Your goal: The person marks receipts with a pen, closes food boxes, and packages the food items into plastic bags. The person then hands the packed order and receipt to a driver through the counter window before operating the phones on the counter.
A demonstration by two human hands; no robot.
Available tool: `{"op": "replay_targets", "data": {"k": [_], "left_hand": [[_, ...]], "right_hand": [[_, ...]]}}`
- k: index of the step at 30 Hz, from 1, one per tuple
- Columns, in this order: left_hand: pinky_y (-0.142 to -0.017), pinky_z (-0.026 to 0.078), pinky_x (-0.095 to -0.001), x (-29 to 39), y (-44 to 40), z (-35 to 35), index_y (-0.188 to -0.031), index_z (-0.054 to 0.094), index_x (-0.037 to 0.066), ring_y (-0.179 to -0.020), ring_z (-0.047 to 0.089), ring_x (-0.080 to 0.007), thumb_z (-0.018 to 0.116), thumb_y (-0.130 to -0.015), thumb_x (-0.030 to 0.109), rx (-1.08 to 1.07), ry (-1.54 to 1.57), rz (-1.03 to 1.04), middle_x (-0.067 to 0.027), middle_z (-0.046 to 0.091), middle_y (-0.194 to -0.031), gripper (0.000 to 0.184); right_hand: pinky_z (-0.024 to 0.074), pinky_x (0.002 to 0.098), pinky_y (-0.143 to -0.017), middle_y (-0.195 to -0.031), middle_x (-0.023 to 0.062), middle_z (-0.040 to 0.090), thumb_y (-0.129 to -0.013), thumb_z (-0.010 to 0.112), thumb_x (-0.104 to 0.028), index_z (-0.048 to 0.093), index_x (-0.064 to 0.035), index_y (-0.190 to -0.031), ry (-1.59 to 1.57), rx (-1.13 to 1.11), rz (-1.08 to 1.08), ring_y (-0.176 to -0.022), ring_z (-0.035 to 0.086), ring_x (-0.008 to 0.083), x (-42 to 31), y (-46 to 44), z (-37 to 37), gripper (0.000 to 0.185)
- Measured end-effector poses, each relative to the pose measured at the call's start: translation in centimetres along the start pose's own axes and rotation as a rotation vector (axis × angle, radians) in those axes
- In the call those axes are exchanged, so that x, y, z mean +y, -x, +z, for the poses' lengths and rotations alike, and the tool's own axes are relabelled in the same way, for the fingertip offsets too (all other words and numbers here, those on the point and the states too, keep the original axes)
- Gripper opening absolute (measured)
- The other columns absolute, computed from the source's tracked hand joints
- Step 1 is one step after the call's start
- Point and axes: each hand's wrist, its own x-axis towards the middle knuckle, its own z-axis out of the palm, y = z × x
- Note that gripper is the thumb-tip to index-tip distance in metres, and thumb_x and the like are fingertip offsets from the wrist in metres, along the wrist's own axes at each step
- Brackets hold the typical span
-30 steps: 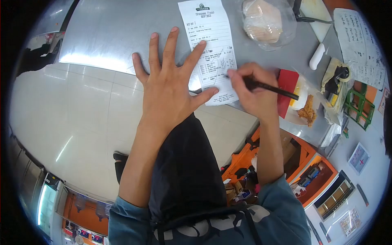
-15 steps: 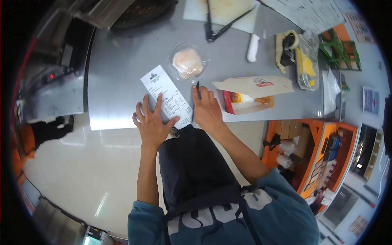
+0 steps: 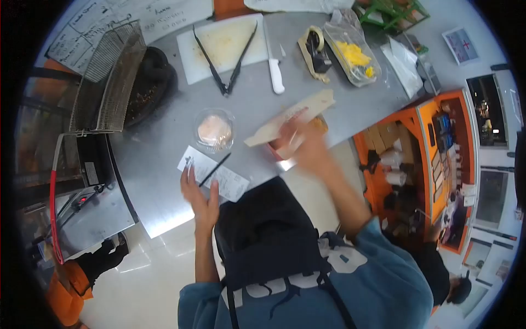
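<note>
My left hand (image 3: 199, 198) rests at the lower left of a printed receipt (image 3: 233, 183), thumb and fingers apart. A black pen (image 3: 219, 164) slants across the receipt, its lower end between thumb and fingers; I cannot see a firm hold. My right hand (image 3: 313, 151), smeared by motion, is over a takeaway carton (image 3: 272, 149) with a raised tan lid (image 3: 315, 104). Whether its fingers grip the carton is unclear. Yellow-orange food shows partly behind that hand. Beyond the receipt sits a clear round plastic container (image 3: 214, 130) with pale food in it.
Tongs (image 3: 226, 88) lie over a cutting board (image 3: 192, 60), beside a white-handled knife (image 3: 276, 77). Farther right are a tape dispenser (image 3: 316, 55) and a clear tray of yellow food (image 3: 353, 55). A wire basket (image 3: 109, 82) stands left. Two other people are at the edges.
The view has turned and shifted. My right hand has left the pen and moved right to the carton. The pen now lies across the receipt by my left hand.
</note>
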Motion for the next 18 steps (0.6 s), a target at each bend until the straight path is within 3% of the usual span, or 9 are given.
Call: {"op": "replay_targets", "data": {"k": [1, 3, 6, 8, 10, 12, 14, 15, 18], "left_hand": [[-0.112, 0.021, -0.0488, 2.9, -1.5, 0.3, -0.142, 0.034, 0.0, -0.136, 0.027, -0.0399, 0.059, -0.092, 0.029, 0.006, 0.127, 0.011, -0.0234, 0.033, -0.145, 0.063], [-0.113, 0.02, -0.0472, 8.6, -4.6, 1.9, -0.141, 0.036, -0.002, -0.135, 0.032, -0.0363, 0.055, -0.095, 0.03, -0.098, 0.311, 0.015, -0.0245, 0.041, -0.141, 0.059], [-0.115, 0.013, -0.0503, 13.2, -7.7, 7.5, -0.143, 0.03, -0.005, -0.14, 0.024, -0.0388, 0.05, -0.097, 0.04, -0.24, 0.128, -0.083, -0.0286, 0.034, -0.144, 0.067], [-0.115, 0.009, -0.0519, 12.9, -7.7, 10.8, -0.144, 0.025, -0.008, -0.142, 0.018, -0.0401, 0.047, -0.097, 0.042, -0.341, 0.065, -0.186, -0.0307, 0.028, -0.147, 0.071], [-0.116, 0.006, -0.0519, 10.9, -6.9, 14.4, -0.144, 0.02, -0.011, -0.143, 0.013, -0.0413, 0.045, -0.098, 0.043, -0.337, 0.051, -0.219, -0.032, 0.022, -0.149, 0.075], [-0.116, 0.005, -0.0505, 8.0, -4.8, 17.0, -0.144, 0.014, -0.014, -0.144, 0.008, -0.0424, 0.044, -0.098, 0.042, -0.267, 0.056, -0.156, -0.0325, 0.017, -0.151, 0.078], [-0.117, 0.007, -0.0464, 8.7, -4.7, 18.4, -0.145, 0.011, -0.013, -0.144, 0.01, -0.0412, 0.044, -0.099, 0.04, -0.226, 0.327, -0.242, -0.0324, 0.017, -0.151, 0.077], [-0.117, 0.009, -0.0444, 9.7, -4.9, 18.6, -0.145, 0.009, -0.013, -0.144, 0.011, -0.0406, 0.043, -0.1, 0.039, -0.201, 0.465, -0.285, -0.0323, 0.017, -0.151, 0.077], [-0.111, 0.026, -0.0346, 12.2, -6.4, 17.7, -0.145, 0.015, -0.007, -0.133, 0.035, -0.028, 0.041, -0.103, 0.028, -0.257, 0.749, -0.36, -0.0245, 0.034, -0.143, 0.061]], "right_hand": [[0.049, 0.0424, -0.08, -0.096, 0.0171, 0.065, -0.081, 0.069, -0.026, 0.067, -0.007, -0.095, -0.099, 0.197, 0.073, -0.086, 0.063, 0.0334, 2.1, -2.7, -2.2, 0.024], [0.0469, 0.043, -0.088, -0.108, 0.0191, 0.064, -0.08, 0.069, -0.034, 0.066, -0.0062, -0.108, 0.327, 0.247, -0.084, -0.099, 0.062, 0.0336, 4.3, -7.3, -6.2, 0.039], [0.0433, 0.0405, -0.097, -0.12, 0.0203, 0.061, -0.082, 0.067, -0.039, 0.059, -0.0027, -0.121, 0.571, -0.376, 0.32, -0.116, 0.055, 0.0346, 12.6, -8.4, -5.8, 0.054], [0.0414, 0.0423, -0.101, -0.127, 0.0256, 0.056, -0.088, 0.062, -0.032, 0.047, 0.0032, -0.133, 0.484, -0.632, 0.36, -0.117, 0.054, 0.0392, 13.3, -6.8, -5.2, 0.06], [0.0426, 0.0398, -0.099, -0.126, 0.0265, 0.057, -0.089, 0.062, -0.031, 0.045, 0.0025, -0.136, 0.302, -0.288, 0.204, -0.116, 0.056, 0.0361, 16.9, -3.5, -3.7, 0.06], [0.0432, 0.0388, -0.098, -0.125, 0.0268, 0.057, -0.089, 0.061, -0.034, 0.048, 0.0008, -0.135, 0.081, -0.254, 0.34, -0.113, 0.058, 0.0354, 19.2, -3.1, -3.1, 0.059], [0.0455, 0.0369, -0.092, -0.114, 0.0242, 0.064, -0.093, 0.057, -0.031, 0.053, 0.0005, -0.129, -0.382, -0.233, 0.432, -0.104, 0.062, 0.0298, 18.2, -2.3, -2.8, 0.048], [0.0459, 0.0368, -0.09, -0.11, 0.0235, 0.065, -0.094, 0.056, -0.03, 0.054, 0.0005, -0.128, -0.396, -0.239, 0.451, -0.101, 0.063, 0.0287, 18.1, -2.4, -2.9, 0.045], [0.0479, 0.0375, -0.084, -0.098, 0.0211, 0.069, -0.095, 0.055, -0.027, 0.059, 0.0002, -0.122, -0.394, -0.228, 0.458, -0.09, 0.066, 0.0265, 18.6, -2.5, -3.2, 0.039]]}}
